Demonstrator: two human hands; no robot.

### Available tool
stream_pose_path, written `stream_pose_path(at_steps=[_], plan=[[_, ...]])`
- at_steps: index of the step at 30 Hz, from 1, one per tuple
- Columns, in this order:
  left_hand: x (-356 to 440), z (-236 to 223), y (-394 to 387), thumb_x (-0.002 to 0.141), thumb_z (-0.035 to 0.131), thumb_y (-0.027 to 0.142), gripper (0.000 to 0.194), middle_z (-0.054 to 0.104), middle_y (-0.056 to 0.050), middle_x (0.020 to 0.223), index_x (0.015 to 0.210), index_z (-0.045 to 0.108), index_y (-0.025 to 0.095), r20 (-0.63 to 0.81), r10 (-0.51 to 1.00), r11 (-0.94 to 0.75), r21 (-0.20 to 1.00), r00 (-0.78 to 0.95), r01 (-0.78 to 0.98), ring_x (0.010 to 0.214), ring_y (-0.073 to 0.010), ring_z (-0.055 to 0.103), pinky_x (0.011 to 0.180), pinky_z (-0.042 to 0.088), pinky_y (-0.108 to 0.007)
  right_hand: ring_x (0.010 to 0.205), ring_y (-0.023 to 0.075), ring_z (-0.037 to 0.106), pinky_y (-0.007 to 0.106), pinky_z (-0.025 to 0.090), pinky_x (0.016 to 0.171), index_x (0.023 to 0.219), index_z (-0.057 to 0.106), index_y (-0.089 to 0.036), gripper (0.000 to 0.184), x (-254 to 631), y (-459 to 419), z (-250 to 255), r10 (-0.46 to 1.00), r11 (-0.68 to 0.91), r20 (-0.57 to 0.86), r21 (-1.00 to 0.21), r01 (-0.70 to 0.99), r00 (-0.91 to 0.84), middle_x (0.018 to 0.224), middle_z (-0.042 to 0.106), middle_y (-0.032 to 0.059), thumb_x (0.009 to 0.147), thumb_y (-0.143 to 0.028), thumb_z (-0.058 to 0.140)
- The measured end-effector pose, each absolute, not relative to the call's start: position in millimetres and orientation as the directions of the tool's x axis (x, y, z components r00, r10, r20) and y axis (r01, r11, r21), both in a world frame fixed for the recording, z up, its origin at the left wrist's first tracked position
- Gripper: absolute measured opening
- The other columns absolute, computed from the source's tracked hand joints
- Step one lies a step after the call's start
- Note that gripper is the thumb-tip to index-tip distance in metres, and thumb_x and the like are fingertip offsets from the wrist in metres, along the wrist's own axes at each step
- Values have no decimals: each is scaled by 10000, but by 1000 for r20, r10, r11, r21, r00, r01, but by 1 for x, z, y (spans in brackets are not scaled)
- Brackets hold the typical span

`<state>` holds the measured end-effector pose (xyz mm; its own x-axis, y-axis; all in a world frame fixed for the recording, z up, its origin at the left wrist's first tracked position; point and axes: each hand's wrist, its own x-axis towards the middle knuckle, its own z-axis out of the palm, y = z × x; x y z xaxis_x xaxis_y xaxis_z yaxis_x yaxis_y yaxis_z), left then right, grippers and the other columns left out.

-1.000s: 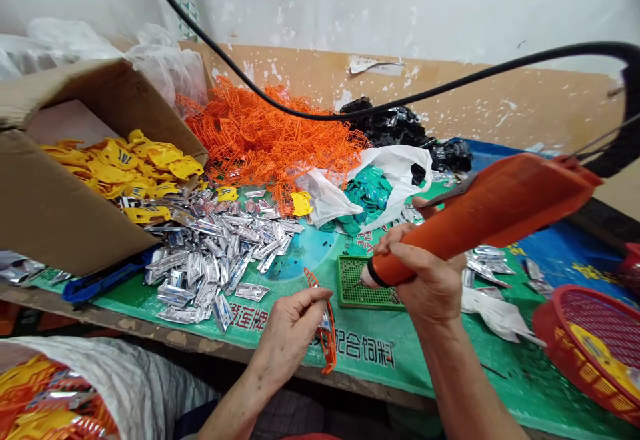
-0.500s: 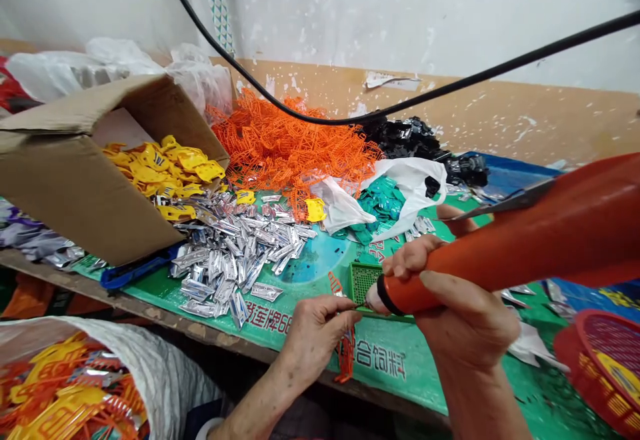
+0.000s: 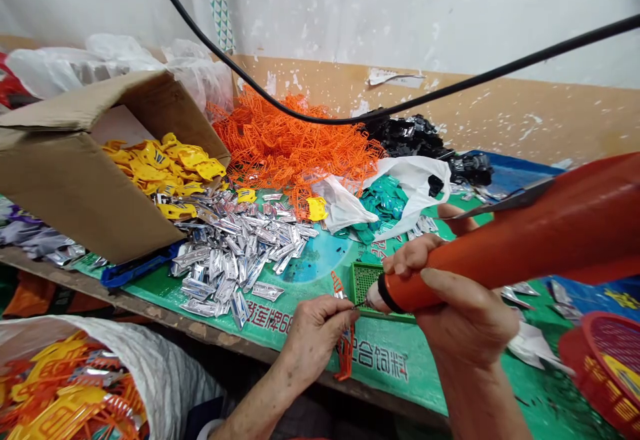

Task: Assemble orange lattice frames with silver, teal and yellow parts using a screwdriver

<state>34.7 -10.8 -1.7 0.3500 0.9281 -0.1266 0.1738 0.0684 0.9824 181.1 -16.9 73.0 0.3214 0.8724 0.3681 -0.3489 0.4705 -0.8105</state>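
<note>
My left hand is closed on an orange plastic frame piece with a small metal part at its top, held just above the table's front edge. My right hand is wrapped round a big orange electric screwdriver, whose tip touches the piece right at my left fingertips. Just behind the tip lies a small green perforated tray. A black cable runs from the tool across the upper view.
Silver metal pieces are heaped left of my hands. A tilted cardboard box holds yellow parts. Orange frames, black parts and a white bag of teal parts lie behind. A red basket stands at right, a sack at lower left.
The screwdriver tip has come off the green tray to the piece in my left hand. My head has moved closer, so the tool looms larger at right.
</note>
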Motion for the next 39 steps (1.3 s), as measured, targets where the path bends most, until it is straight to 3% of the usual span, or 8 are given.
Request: stream_pose_path(at_steps=[11,18,25,32,39], plan=[[41,-1,-8,758,605,315,213,688,-20,719,740,774,185,-161,942,92,968,296,231,717,-180,589,673,438,-260,576,156,561,337,471,598,974,627,-232,373,195,-9,68,822,512,370,-813,-277,434,630,605,-33,621,-115,656],[50,-5,-8,761,617,286,185,711,-20,725,750,784,207,-37,969,-9,982,242,186,700,-184,612,677,464,-269,568,156,568,350,478,602,1004,616,-233,404,196,-12,69,819,510,371,-820,-260,437,630,614,-39,620,-115,651],[59,-4,-4,804,583,248,205,661,-24,673,744,773,200,95,958,-169,950,272,263,648,-169,584,627,430,-264,565,143,560,323,481,581,953,629,-220,357,198,-8,71,817,515,361,-808,-287,449,628,611,-37,612,-122,669],[73,2,7,825,527,135,236,671,-13,695,735,739,188,155,926,-319,809,344,494,660,-149,593,629,406,-247,549,150,559,325,474,554,643,641,-181,87,211,-5,75,781,536,373,-811,-233,501,606,606,-9,590,-142,697],[90,12,9,875,506,155,254,727,-80,834,824,752,197,104,863,-469,525,494,710,800,-224,653,708,435,-301,531,151,559,318,488,500,638,623,-189,111,226,-4,75,715,557,373,-815,-159,592,592,584,-22,575,-143,702]])
